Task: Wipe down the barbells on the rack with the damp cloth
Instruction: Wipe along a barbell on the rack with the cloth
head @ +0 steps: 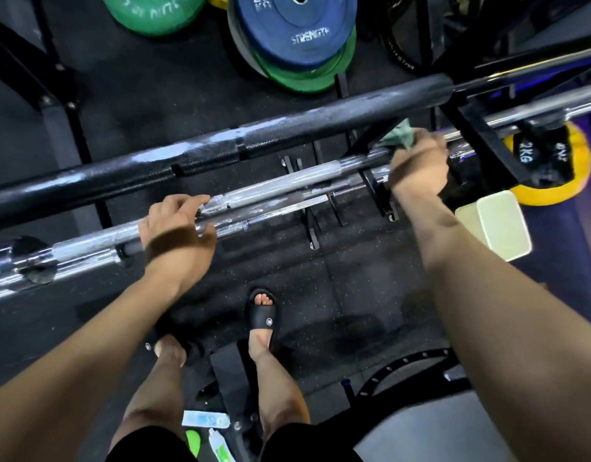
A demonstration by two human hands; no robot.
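Spanning the view from lower left to upper right, a thick black barbell lies on the rack, patched with wet sheen, and a chrome barbell lies just beside it on the near side. Blue and green weight plates stand on the floor beyond. On the chrome bar, the right hand curls over the shaft, gripping a green damp cloth against it. Well apart to the left, the left hand curls over the same bar near its sleeve.
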